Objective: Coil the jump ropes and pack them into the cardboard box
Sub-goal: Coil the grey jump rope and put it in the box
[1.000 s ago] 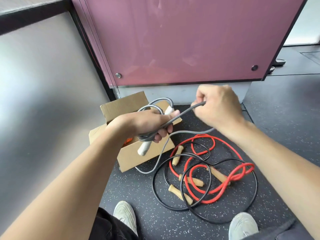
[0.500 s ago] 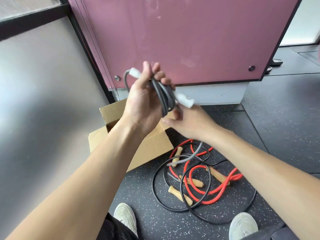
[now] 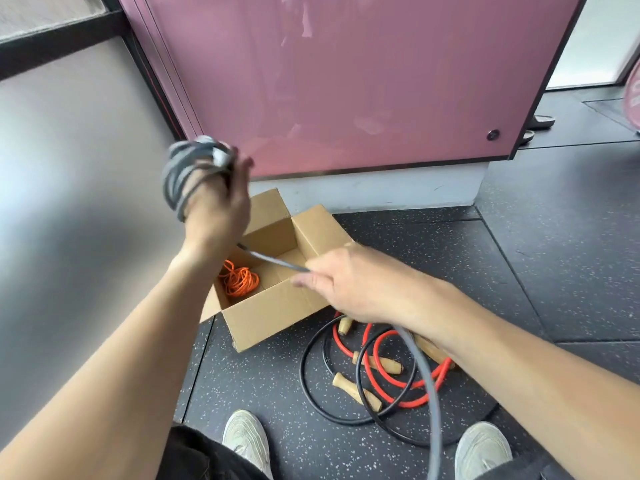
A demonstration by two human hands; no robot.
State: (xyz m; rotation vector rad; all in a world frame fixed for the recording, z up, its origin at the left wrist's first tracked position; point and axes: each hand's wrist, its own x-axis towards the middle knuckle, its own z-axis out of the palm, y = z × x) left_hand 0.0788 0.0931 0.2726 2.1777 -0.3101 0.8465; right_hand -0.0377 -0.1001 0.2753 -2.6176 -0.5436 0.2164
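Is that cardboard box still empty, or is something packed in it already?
Not empty. The open cardboard box holds one coiled orange rope in its left corner; the rest of its floor looks bare.

Left hand [image 3: 214,206] raised at 10 o'clock, grey jump rope [image 3: 180,174] wound around it in several loops, motion-blurred. Right hand [image 3: 349,282] pinches the taut free strand over the open cardboard box [image 3: 273,313]; the tail runs down toward 6 o'clock. Orange rope [image 3: 239,280] coiled inside the box. Red rope [image 3: 391,379] and black rope [image 3: 322,400] with wooden handles [image 3: 356,391] on the floor at 5 o'clock.
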